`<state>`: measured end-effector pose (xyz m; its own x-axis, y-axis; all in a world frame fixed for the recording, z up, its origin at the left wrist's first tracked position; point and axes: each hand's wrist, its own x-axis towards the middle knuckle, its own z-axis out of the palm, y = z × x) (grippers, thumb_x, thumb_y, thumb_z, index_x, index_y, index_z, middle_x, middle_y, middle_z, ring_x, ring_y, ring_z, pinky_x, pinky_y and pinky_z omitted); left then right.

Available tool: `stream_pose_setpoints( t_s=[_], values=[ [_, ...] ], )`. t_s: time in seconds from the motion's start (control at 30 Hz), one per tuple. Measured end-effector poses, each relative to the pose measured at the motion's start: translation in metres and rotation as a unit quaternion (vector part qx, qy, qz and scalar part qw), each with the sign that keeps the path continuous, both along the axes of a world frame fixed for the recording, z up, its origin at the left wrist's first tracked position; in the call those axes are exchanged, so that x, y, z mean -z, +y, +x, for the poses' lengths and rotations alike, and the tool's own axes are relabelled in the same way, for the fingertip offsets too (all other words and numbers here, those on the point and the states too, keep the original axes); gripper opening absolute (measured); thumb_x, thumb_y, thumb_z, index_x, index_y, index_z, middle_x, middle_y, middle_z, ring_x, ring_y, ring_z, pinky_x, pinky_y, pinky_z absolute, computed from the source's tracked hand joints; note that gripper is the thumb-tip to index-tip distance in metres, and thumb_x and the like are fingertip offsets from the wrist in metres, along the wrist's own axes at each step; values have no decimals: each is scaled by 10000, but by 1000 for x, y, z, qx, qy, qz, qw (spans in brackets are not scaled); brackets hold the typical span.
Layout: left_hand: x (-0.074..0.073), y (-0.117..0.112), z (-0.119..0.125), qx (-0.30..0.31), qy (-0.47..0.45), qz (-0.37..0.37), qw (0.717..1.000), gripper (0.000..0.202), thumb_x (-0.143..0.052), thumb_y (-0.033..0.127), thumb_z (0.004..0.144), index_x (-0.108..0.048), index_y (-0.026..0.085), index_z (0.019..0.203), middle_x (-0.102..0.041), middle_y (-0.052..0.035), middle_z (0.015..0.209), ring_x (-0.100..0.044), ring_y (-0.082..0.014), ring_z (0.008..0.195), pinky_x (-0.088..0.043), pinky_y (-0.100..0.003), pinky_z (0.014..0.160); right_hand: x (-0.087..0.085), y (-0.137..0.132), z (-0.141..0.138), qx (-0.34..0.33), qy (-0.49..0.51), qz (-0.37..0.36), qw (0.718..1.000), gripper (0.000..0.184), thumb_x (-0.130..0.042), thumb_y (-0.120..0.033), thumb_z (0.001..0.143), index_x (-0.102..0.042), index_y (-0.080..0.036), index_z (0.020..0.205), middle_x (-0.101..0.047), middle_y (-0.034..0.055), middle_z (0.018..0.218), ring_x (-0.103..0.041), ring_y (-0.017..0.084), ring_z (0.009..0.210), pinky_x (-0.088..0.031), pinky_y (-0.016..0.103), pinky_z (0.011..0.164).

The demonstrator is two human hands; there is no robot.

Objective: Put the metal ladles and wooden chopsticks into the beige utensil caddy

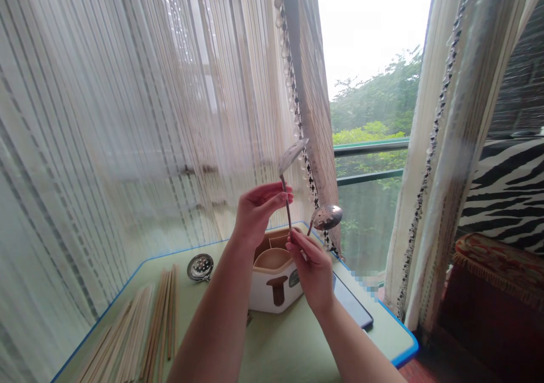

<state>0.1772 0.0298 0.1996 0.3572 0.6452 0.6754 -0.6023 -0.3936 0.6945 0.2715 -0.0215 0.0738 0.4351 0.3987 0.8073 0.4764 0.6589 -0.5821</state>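
Observation:
A metal ladle is held up in front of me, bowl end on top and slightly tilted. My left hand pinches its shaft just below the bowl, while my right hand grips the lower end of the handle. Beneath both hands is a white utensil holder with a brown, divided inside. A second metal ladle stands upright behind my right hand; its lower part is hidden. On the table left of the holder lies a perforated metal skimmer, its handle covered by my left forearm.
Several wooden chopsticks lie at the table's front left. A dark flat tablet-like object sits right of the holder. The pale green table has a blue edge. Sheer curtains hang behind it, beside a window.

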Motion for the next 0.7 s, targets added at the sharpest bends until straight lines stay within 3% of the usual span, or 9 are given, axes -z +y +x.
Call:
stream_pose_setpoints(
  t_s=[0.23,0.53,0.7],
  values=[
    [2,-6,9,-27,5,36,999,252,-736,265,629,-686,174,859,-699,-53,815,-653,-160,741,-520,-325,753,0,1,4,54,20,2,998,264,-574,-244,806,-645,-215,1059,-644,70,1053,-609,191,951,-497,367,866],
    [20,15,23,-4,43,4,999,272,-756,260,590,-672,157,828,-696,-49,786,-645,-142,716,-519,-311,740,4,-3,5,93,78,5,993,211,-566,-300,798,-671,-193,946,-670,73,956,-616,197,886,-491,374,827],
    [36,29,30,14,120,-14,993,304,-778,278,538,-682,140,791,-700,-64,759,-649,-171,720,-517,-337,743,2,-6,10,72,225,3,972,304,-459,-375,843,-638,-137,904,-624,35,694,-585,143,627,-477,291,628]
  ],
)
